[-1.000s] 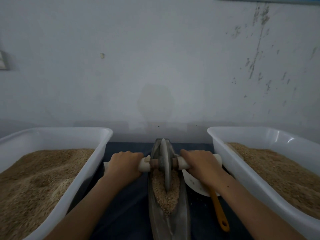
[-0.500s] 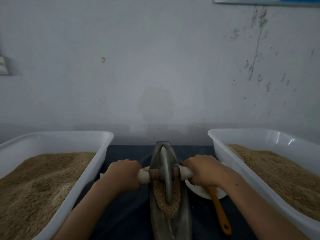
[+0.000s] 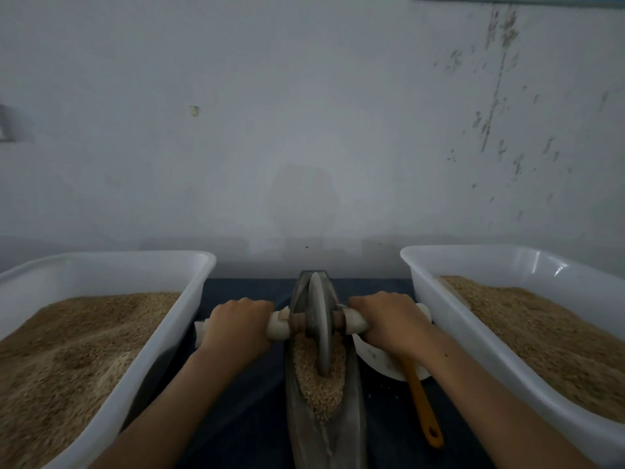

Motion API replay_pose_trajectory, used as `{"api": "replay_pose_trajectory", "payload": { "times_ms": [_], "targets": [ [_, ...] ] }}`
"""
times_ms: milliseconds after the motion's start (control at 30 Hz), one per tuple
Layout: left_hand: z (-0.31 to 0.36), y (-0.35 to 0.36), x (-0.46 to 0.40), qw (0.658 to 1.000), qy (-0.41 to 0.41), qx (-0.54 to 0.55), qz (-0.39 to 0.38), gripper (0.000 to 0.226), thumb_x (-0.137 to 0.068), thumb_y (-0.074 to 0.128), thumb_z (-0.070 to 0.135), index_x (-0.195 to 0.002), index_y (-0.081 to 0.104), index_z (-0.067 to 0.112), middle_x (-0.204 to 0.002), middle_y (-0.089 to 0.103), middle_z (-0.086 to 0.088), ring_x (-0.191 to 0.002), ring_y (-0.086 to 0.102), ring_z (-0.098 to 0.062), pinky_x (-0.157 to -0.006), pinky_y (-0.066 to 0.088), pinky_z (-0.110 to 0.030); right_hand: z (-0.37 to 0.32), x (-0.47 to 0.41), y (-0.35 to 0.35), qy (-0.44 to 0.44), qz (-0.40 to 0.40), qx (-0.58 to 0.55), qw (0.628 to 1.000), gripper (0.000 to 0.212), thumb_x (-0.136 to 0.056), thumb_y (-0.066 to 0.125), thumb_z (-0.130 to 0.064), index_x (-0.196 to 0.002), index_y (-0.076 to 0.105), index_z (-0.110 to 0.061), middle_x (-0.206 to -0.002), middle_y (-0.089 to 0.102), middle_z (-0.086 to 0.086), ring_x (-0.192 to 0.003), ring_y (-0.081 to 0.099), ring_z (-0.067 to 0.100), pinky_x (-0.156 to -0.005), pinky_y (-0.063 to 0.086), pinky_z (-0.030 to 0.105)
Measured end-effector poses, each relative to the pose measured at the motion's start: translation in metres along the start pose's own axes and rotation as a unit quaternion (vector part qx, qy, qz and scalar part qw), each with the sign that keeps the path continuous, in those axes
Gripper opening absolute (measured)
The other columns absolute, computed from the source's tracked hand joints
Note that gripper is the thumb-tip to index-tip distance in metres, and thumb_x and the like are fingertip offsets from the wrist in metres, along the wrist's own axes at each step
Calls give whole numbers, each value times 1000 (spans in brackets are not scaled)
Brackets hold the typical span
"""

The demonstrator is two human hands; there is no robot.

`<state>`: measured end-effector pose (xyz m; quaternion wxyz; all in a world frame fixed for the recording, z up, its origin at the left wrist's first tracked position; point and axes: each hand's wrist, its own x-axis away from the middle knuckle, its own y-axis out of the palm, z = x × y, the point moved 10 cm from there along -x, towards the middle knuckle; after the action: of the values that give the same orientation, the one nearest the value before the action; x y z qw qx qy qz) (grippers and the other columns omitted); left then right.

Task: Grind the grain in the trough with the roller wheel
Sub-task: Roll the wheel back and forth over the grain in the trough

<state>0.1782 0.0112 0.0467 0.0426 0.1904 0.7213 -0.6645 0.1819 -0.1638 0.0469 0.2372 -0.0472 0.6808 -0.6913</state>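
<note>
- The left hand (image 3: 236, 324) is wrapping its fingers round the left end of the white axle handle (image 3: 278, 324), and the right hand (image 3: 389, 321) is gripping the right end the same way; both are clamped on it, knuckles up.
- Between them the roller wheel (image 3: 319, 328) is standing upright in the trough (image 3: 355, 428), its lower rim biting into the grain (image 3: 319, 390), which is lying heaped in the middle of the narrow channel.
- To grind well, I judge both hands should be pressing down evenly and keeping the axle level, so the wheel is tracking the groove rather than riding up a wall.
- The grain is looking mostly whole, so plenty of passes are likely remaining.
- Room sideways is tight: the left tub (image 3: 162, 340) and right tub (image 3: 449, 319), both holding grain, are sitting near the handle ends.
- A white bowl (image 3: 378, 363) with an orange-handled tool (image 3: 421, 404) is lying just beside the trough under the right wrist.
- Lengthwise, the trough's near stretch is lying bare of grain.
</note>
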Motion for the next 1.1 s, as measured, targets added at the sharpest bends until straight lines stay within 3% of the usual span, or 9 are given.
{"api": "replay_pose_trajectory", "payload": {
  "times_ms": [100, 200, 300, 467, 567, 667, 900, 1000, 1100],
  "targets": [
    [-2, 14, 3, 995, -1, 8, -102, 27, -83, 63, 33, -107, 58, 24, -103, 63, 3, -94, 60, -15, -78, 45, -28, -3, 1, 5, -11, -89, 4, 996, 24, -84, 60, -21, -107, 60, -28, -101, 65, -1, -92, 61, 20, -66, 39, 29],
    [-3, 19, 6, 990, -8, 7, -137, 31, -80, 66, 33, -108, 59, 23, -101, 64, 3, -92, 61, -14, -77, 46, -27, -5, 4, 9, -17, -126, 11, 992, 32, -82, 64, -22, -113, 61, -29, -103, 66, 0, -91, 61, 19, -63, 36, 26],
    [-2, 14, 5, 994, -15, -1, -112, 28, -81, 65, 35, -105, 59, 23, -101, 64, 4, -91, 61, -15, -74, 44, -27, -5, 2, 6, -14, -99, 9, 995, 27, -85, 60, -22, -111, 60, -29, -103, 66, 0, -92, 61, 19, -65, 36, 27],
    [1, -4, 3, 1000, -21, 5, 14, 13, -90, 52, 33, -100, 52, 25, -99, 62, 4, -90, 60, -17, -69, 39, -27, -2, 1, -4, 1, 23, 17, 1000, 10, -91, 52, -24, -101, 50, -25, -103, 64, 0, -93, 60, 22, -69, 35, 30],
    [1, -8, 4, 999, -21, 3, 47, 13, -91, 51, 35, -100, 49, 25, -97, 62, 5, -89, 61, -17, -66, 36, -27, -1, 1, -5, 5, 62, 15, 998, 11, -91, 52, -23, -100, 47, -25, -101, 64, -2, -92, 60, 20, -68, 33, 29],
    [1, -6, 4, 999, -13, 5, 33, 13, -90, 52, 34, -99, 52, 26, -96, 62, 6, -87, 60, -14, -68, 37, -26, 0, 1, -4, 5, 47, 21, 999, 10, -89, 53, -24, -97, 48, -26, -99, 64, -1, -90, 60, 22, -69, 39, 32],
    [-1, 11, 3, 995, -1, -9, -103, 26, -81, 62, 34, -104, 58, 21, -98, 63, 2, -89, 60, -16, -73, 45, -27, -2, 2, 10, -5, -119, -1, 993, 23, -83, 61, -21, -105, 61, -28, -98, 65, -2, -85, 58, 16, -60, 34, 26],
    [-1, 12, 2, 994, -7, -9, -105, 26, -81, 63, 33, -104, 59, 21, -96, 62, 3, -88, 60, -15, -74, 46, -27, -2, 3, 11, -7, -125, -1, 992, 22, -84, 61, -21, -105, 61, -28, -99, 65, -2, -83, 57, 16, -59, 34, 26],
    [-3, 10, -1, 998, -15, 3, -68, 20, -83, 61, 34, -100, 57, 24, -98, 63, 3, -90, 61, -16, -74, 45, -28, -1, 1, 5, -6, -71, 15, 997, 18, -87, 57, -22, -103, 58, -28, -100, 65, 0, -89, 60, 20, -64, 36, 28]
  ]
}}
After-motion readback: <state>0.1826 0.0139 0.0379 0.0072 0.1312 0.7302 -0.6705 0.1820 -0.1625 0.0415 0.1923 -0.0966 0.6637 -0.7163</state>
